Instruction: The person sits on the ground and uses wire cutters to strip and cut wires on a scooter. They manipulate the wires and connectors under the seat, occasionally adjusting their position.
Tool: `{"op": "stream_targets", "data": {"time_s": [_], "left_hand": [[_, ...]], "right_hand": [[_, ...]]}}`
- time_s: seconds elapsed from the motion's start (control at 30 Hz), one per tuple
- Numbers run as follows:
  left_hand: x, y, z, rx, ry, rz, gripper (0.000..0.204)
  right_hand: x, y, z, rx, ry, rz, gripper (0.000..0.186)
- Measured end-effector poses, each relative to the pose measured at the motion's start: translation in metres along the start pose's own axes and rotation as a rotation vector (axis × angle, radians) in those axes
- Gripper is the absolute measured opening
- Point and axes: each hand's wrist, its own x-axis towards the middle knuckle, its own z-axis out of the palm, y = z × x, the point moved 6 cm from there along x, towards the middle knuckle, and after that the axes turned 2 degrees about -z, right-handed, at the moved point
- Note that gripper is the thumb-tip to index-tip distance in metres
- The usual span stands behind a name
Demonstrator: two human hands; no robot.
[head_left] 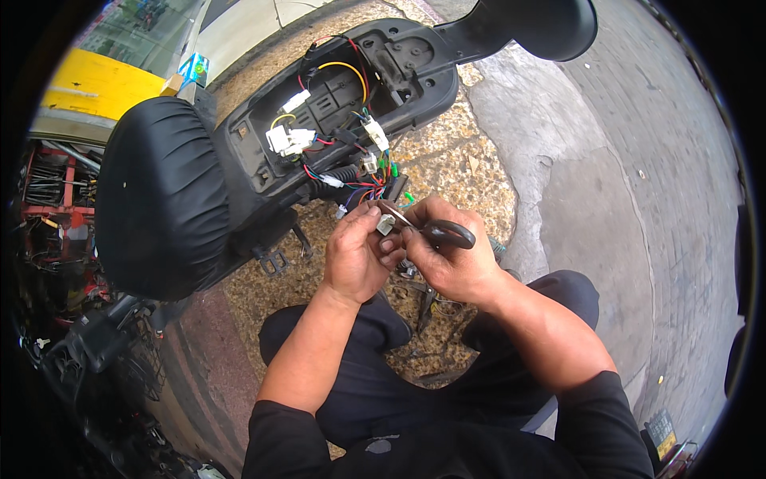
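Along the kerb-like strip of tan pebbled paving, bordered on its right edge by grey concrete, stands a black plastic vehicle body with a long open tray. Past the tray's left end sits a rounded black seat with a gathered cover; off its upper right corner extends a smooth black rounded panel. Person's dark-trousered legs are bent, one either side of the work.

Both hands meet just beyond the tray's lower edge, above the paving. Left hand: fingers curled, thumb and fingertips pinching a small whitish boxy connector. Right hand: closed around a tool with a black rounded handle, its thin metal shaft pointing toward the left fingertips; can't tell whether it touches the connector. Below the hands, dark pliers-like tool on the paving, partly hidden.

Near the tray's lower left corner, a bulky white connector block; above it, a slim white connector. Close to the lower edge, another white plug. A tangle of thin multicoloured wires hangs over that edge near the hands, with small green sleeves beside it.
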Motion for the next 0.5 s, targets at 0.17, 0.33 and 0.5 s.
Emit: {"op": "stream_targets", "data": {"time_s": [0.17,0.33,0.5], "left_hand": [[-0.0002,-0.0003,0.0026,0.017,-0.001,-0.001,0.020],[-0.0016,-0.0004,0.0041,0.027,0.034,0.004,0.020],[-0.0016,-0.0053,-0.0006,0.096,0.177,0.044,0.019]], "right_hand": [[0.0011,0.0111,0.0037,-0.061,-0.003,0.006,0.006],[0.0013,0.0088,0.0041,-0.048,0.093,-0.087,0.012],[0.0014,0.0115,0.0061,-0.159,0.080,-0.089,0.018]]}}
